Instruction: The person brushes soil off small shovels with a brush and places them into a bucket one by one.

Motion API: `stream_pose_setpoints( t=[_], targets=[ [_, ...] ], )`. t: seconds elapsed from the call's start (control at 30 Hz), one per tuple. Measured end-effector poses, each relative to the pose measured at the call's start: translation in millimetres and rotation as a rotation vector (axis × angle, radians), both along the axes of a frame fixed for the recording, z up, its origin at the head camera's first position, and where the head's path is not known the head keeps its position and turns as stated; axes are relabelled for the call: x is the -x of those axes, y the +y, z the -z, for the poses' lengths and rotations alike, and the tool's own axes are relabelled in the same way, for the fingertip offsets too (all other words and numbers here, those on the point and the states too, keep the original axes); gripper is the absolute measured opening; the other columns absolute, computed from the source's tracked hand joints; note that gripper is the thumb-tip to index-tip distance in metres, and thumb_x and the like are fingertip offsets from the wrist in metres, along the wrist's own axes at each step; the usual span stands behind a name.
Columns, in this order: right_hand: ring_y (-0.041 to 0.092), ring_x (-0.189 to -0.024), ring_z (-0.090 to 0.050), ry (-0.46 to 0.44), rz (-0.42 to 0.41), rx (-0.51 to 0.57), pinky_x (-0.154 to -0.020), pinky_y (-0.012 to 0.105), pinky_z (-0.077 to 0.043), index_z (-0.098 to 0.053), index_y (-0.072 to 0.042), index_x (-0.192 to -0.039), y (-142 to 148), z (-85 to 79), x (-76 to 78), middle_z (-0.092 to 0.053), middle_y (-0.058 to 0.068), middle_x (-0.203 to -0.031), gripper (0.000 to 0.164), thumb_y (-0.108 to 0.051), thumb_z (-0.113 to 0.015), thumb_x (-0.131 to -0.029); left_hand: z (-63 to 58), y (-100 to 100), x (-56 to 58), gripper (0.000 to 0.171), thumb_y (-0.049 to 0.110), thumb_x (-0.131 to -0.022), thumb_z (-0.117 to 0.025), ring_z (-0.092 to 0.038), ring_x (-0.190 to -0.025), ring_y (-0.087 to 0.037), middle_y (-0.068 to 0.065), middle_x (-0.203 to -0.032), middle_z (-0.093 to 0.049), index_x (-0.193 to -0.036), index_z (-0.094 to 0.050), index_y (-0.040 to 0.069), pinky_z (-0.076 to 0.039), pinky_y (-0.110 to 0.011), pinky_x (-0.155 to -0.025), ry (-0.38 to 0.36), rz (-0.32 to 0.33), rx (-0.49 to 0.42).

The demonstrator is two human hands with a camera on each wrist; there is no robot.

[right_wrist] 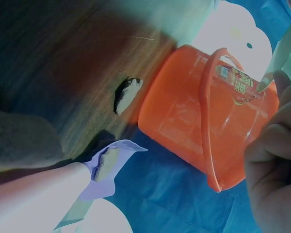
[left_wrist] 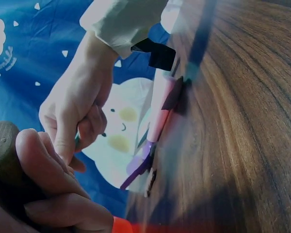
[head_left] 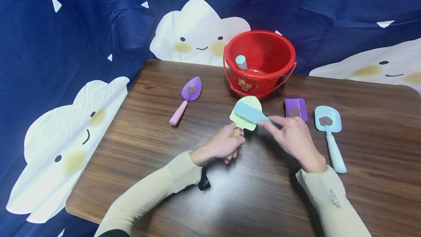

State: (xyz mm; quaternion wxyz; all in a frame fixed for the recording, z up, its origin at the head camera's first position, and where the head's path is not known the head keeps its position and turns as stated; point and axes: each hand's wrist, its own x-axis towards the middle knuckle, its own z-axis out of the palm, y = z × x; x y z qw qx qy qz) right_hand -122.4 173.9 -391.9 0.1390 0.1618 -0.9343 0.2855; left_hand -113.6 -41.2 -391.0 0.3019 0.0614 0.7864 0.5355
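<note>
In the head view my left hand (head_left: 225, 140) grips the wooden handle of a trowel with a pale green blade (head_left: 243, 122). The end of that handle (left_wrist: 4, 145) shows up close in the left wrist view, with the fingers curled beside it. My right hand (head_left: 296, 138) pinches the narrow end of a light blue flat-bladed tool (head_left: 247, 112), whose blade lies across the green one. Just beyond the blades stands a red bucket (head_left: 260, 80).
A purple trowel (head_left: 193, 84) with a pink handle lies left. A purple scoop (head_left: 299, 104) is partly hidden behind my right hand, beside a light blue shovel (head_left: 336, 153). All three bear brown patches. A pale blue handle end (head_left: 241, 61) shows inside the bucket.
</note>
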Motion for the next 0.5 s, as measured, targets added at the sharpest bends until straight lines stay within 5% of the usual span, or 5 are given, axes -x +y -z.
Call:
stream_pose_setpoints(
  t=[0.5],
  targets=[
    [0.014,-0.049,-0.050,0.134,-0.004,0.032,-0.044,0.026,-0.037,-0.076,-0.004,-0.099,2.8,9.2,0.3,-0.073,0.011,-0.072,0.032,-0.026,-0.081,-0.076,-2.8,1.8,-2.3,0.008,0.011,-0.090,-0.049,-0.042,-0.030,-0.015,-0.007,-0.049,-0.049,-0.097,-0.046,0.010,-0.042,-0.029,-0.032,-0.013,0.001,-0.029]
  ],
)
